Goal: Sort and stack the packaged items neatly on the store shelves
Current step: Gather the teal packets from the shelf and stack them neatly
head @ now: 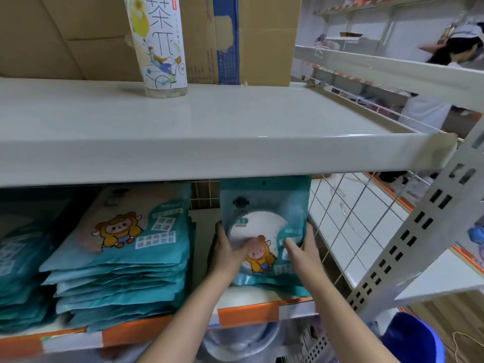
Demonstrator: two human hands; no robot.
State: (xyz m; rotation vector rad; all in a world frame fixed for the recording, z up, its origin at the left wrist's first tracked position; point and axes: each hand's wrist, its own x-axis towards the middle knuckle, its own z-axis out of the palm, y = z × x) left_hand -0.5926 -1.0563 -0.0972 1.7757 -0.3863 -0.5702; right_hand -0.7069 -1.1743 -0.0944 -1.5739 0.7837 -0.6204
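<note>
Both hands, left hand (227,254) and right hand (303,251), gripped teal packet (264,213) by its edges, upright on lower shelf (262,309) beside stack (123,258).

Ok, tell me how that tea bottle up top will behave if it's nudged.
The bottle is tall and narrow on a small base, so it probably tips easily. It stands alone on the smooth shelf, so it may slide first. If it falls, its round body would likely roll.

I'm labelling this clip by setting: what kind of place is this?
Probably a shop or its stockroom: slotted metal shelving with orange price strips, a stack of identical teal packets, and cardboard cartons on the upper shelf.
</note>
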